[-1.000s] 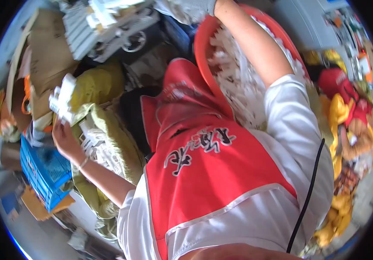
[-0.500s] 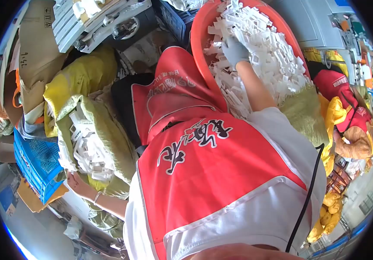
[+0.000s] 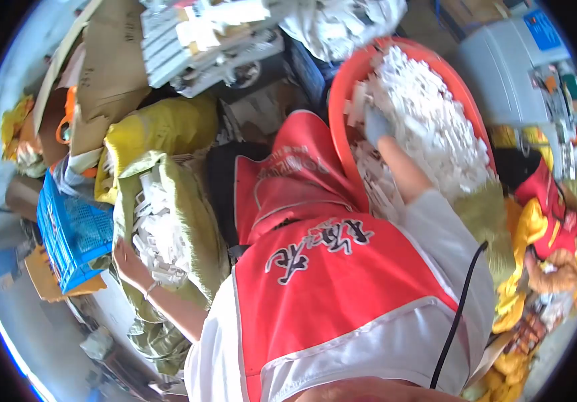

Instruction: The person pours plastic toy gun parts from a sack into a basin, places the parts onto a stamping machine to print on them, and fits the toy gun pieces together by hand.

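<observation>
My right hand (image 3: 377, 127), in a grey glove, reaches into the red tub (image 3: 479, 130) near its left wall. White plastic pieces (image 3: 429, 127) heap up around it, and its fingers are blurred among them. Bare apart from a band at the wrist, my left hand (image 3: 129, 263) is at the left edge of an opened yellow-green woven sack (image 3: 198, 221). Inside that sack lie more white plastic pieces (image 3: 158, 234). The left fingers blur against the sack's edge, so whether they grip it does not show.
A blue plastic crate (image 3: 67, 231) stands left of the sack, with a full yellow sack (image 3: 161, 127) behind it. Cardboard (image 3: 111, 67) leans at the back left. A grey slatted machine (image 3: 168, 57) and a white bag of pieces (image 3: 342, 30) are at the back. Yellow cloth (image 3: 529, 228) lies right.
The view has shifted, so most things sit lower and further right. White pieces beside my left fingers are gone from there, and that hand is now against the sack's edge. My right hand stays in the tub.
</observation>
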Tool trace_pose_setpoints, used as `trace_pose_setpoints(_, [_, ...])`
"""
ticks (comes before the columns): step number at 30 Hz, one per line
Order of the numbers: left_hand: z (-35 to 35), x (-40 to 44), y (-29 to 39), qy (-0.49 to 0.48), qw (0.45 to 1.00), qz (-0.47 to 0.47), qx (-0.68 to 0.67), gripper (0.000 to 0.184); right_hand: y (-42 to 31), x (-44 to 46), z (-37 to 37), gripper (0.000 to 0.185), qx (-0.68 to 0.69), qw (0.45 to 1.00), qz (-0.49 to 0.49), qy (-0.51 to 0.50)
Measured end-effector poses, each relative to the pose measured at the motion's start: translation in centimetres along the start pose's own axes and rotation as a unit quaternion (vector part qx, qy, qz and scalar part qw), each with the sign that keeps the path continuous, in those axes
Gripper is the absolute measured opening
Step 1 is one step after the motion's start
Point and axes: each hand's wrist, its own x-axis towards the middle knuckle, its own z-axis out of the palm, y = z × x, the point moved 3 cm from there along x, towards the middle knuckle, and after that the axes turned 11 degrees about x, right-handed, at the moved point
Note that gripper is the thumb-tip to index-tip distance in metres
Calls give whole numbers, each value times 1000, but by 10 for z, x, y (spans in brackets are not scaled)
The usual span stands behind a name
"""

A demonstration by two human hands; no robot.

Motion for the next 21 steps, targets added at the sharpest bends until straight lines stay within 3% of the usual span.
trace_pose_setpoints(2, [3, 12, 53, -39, 999, -26, -23, 22, -16, -14, -29, 50, 7, 997, -68, 25])
trace_pose_setpoints(4, [13, 27, 99, -49, 997, 44, -44, 21, -20, -15, -56, 60, 104, 993, 37, -51])
trace_pose_setpoints(6, [30, 43, 142, -76, 983, 34, -165, 21, -36, -25, -88, 62, 166, 983, 59, -54])
trace_pose_setpoints(8, [33, 64, 199, -105, 984, 110, -93, 19, -32, -27, -96, 64, 228, 968, 84, -57])
trace_pose_setpoints(10, [31, 79, 259, -69, 968, 220, -96, 18, -14, -24, -88, 67, 367, 924, 13, -105])
trace_pose_setpoints(11, [36, 87, 282, -68, 953, 242, -166, 19, -17, -27, -92, 66, 448, 888, 9, -99])
trace_pose_setpoints(14, [59, 114, 341, -55, 903, 333, -267, 23, -49, -35, -132, 64, 417, 900, -60, -111])
trace_pose_setpoints(16, [70, 124, 376, -88, 890, 386, -227, 28, -71, -36, -151, 61, 396, 906, -84, -123])
trace_pose_setpoints(18, [88, 138, 396, -109, 880, 417, -198, 30, -84, -36, -162, 57, 557, 813, -122, -114])
trace_pose_setpoints(20, [96, 143, 402, -133, 870, 445, -168, 33, -96, -27, -177, 55, 591, 792, -124, -88])
trace_pose_setpoints(21, [97, 146, 401, -111, 865, 458, -172, 35, -112, -21, -191, 55, 643, 754, -127, -37])
